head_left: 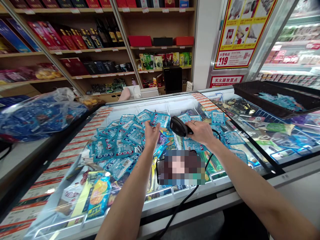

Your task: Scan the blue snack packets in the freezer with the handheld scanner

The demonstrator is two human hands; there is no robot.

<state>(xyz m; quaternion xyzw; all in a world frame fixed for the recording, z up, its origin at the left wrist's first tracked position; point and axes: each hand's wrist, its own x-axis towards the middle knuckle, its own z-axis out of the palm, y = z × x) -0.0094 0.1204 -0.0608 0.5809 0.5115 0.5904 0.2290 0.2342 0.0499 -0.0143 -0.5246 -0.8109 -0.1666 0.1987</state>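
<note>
My right hand (201, 132) is closed round the handle of a black barcode scanner (178, 126), whose head points left; its black cable (185, 200) runs down over the freezer's front edge. My left hand (151, 133) reaches into an open chest freezer (175, 195) and pinches the lower edge of a blue ice-pop packet (160, 118). Several more blue packets (117, 146) are heaped in the freezer under and left of that hand. A pixelated patch covers something just below both hands.
A clear bag of blue packets (37, 115) lies on the left counter. A black plastic crate (280, 96) rests on the sliding glass lid (265, 133) at right. Shelves of boxed goods (82, 40) stand behind, a refrigerated cabinet (295, 50) at far right.
</note>
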